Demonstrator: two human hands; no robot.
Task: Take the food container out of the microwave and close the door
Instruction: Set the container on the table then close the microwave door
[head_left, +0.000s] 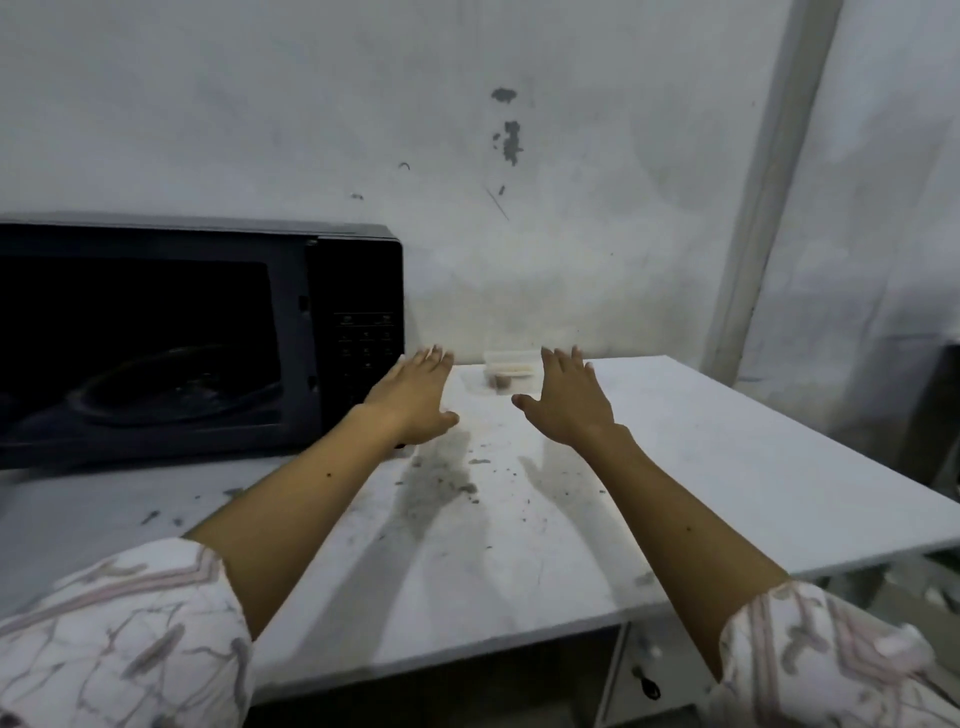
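Note:
A black microwave (358, 291) stands on the left of the white table (727, 467) against the wall. Its cavity (156, 343) looks open and dark, with the glass turntable showing inside; the door itself is out of view. A small clear food container (511, 370) with pale and brown food sits on the table near the wall, right of the microwave. My left hand (415, 400) hovers flat beside the microwave's keypad, fingers spread. My right hand (566, 400) hovers flat just right of the container, fingers spread. Neither hand touches the container.
Dark smudges and crumbs (441, 478) mark the table between my forearms. The table's right edge (810, 457) drops off toward a dark object at the far right. A stained wall (519, 208) stands behind.

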